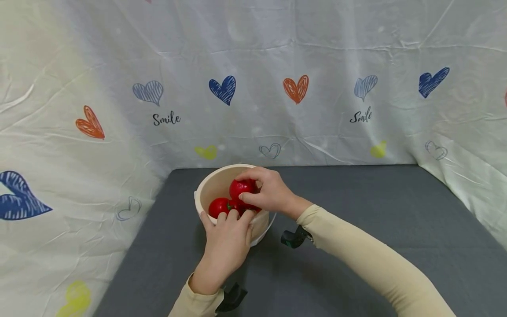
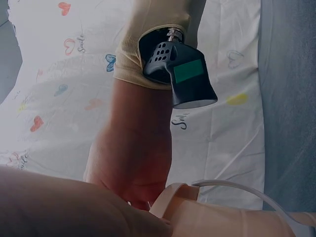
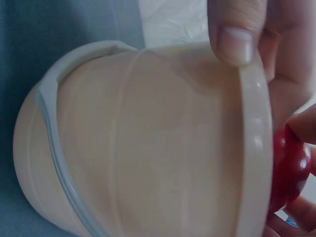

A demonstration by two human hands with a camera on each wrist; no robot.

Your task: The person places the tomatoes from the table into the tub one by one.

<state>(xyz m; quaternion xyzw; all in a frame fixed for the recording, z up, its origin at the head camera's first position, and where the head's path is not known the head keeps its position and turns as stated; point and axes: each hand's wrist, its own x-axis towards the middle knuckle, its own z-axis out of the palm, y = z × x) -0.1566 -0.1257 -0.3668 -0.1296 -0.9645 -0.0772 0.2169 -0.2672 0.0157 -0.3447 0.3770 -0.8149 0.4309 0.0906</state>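
Note:
A cream-coloured bucket (image 1: 259,226) with a pale handle (image 3: 64,168) stands on the dark table. My left hand (image 1: 227,242) grips its near rim, fingers hooked over the edge and the thumb (image 3: 236,44) against the outer wall. At the mouth of the bucket, my right hand (image 1: 271,191) holds a shiny red tomato (image 1: 240,187) between thumb and fingers. Below it, inside, lies another red tomato (image 1: 218,207) with a green stem; more red shows beside it, partly hidden by my hands. In the right wrist view, the held tomato (image 3: 290,168) peeks past the rim.
The dark grey tabletop (image 1: 356,211) stretches to the right of the bucket. A white curtain (image 1: 253,57) printed with hearts hangs behind the table and along both sides. Each wrist carries a black camera (image 1: 295,237).

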